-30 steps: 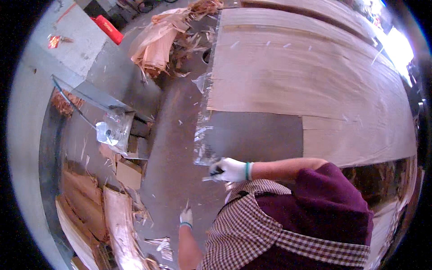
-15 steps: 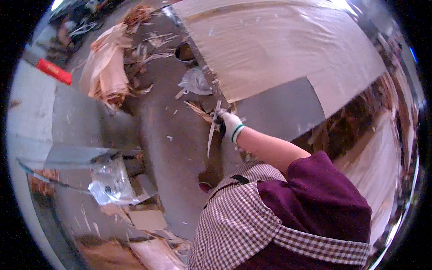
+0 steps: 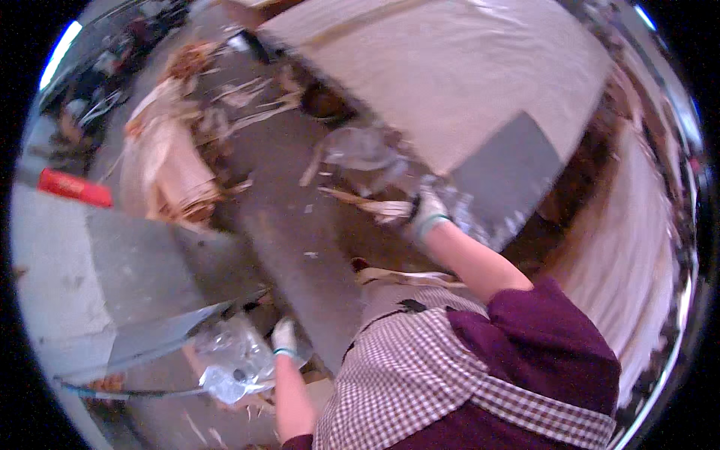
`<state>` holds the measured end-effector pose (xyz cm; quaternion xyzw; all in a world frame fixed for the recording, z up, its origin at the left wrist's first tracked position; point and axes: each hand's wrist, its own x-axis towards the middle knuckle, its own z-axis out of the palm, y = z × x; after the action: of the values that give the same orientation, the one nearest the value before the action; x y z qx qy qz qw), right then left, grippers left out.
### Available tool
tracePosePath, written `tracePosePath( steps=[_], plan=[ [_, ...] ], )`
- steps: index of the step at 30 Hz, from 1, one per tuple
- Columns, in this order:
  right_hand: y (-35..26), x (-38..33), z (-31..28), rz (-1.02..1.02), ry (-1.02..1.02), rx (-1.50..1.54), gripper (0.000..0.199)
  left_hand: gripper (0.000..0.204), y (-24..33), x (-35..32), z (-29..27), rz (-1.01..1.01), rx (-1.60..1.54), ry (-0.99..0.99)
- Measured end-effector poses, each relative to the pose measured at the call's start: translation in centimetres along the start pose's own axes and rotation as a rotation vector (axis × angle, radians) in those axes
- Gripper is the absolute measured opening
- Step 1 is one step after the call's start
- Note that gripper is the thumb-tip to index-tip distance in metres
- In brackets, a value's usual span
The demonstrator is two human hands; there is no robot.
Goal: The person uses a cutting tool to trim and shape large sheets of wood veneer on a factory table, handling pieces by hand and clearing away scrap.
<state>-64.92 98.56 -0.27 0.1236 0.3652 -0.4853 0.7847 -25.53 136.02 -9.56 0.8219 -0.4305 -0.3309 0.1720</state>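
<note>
My right hand, in a white glove with a green cuff, reaches to the near corner of a large pale wood veneer sheet. Its fingers are smeared by motion, so their grip is unclear. Thin veneer strips lie against or just beside this hand. A pale strip runs across below it, by the apron's edge. My left hand, gloved the same way, is low on the left beside a clear plastic bag. Its fingers are too blurred to tell whether they hold anything.
A grey panel shows at the veneer sheet's near corner. Another clear plastic bag and a dark bucket stand along its left edge. Rolled veneer lies on the left, past a grey surface with a red object. More veneer stands right.
My left hand has come into view beside the plastic bag. The right hand has shifted to the right, and the upright pale strip no longer shows in it. The view has turned.
</note>
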Motion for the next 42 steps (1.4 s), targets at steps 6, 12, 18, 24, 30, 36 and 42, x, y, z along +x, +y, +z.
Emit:
tracePosePath(
  steps=[6,12,18,24,30,36,42],
  plan=[
    [-2.3,-1.8,-1.6,-0.175,0.100,0.053,0.043,0.044,3.7,2.4,-0.5,-0.178,0.233,-0.526],
    [-2.4,-1.1,-0.1,-0.400,0.358,-0.153,0.046,0.041,-1.4,8.4,-3.0,-0.488,0.079,-0.385],
    [-4.4,2.1,-7.1,-0.526,0.508,-0.287,0.044,0.043,4.5,22.4,-9.3,-0.199,0.174,-0.462],
    [-0.4,0.4,-4.0,-0.650,0.765,-0.357,0.044,0.045,9.4,36.8,-15.9,-0.127,0.029,-0.416],
    [6.9,5.3,-2.2,0.116,0.624,-0.391,0.016,0.042,8.2,47.5,-24.2,-0.021,-0.087,-0.335],
    [14.8,20.0,20.7,-0.134,0.100,-1.346,0.019,0.038,6.5,56.0,-27.9,-0.117,-0.231,-0.237],
    [18.2,39.1,38.1,-0.171,-0.281,-1.843,0.024,0.038,6.5,62.9,-29.6,-0.116,-0.309,-0.096]
  ],
)
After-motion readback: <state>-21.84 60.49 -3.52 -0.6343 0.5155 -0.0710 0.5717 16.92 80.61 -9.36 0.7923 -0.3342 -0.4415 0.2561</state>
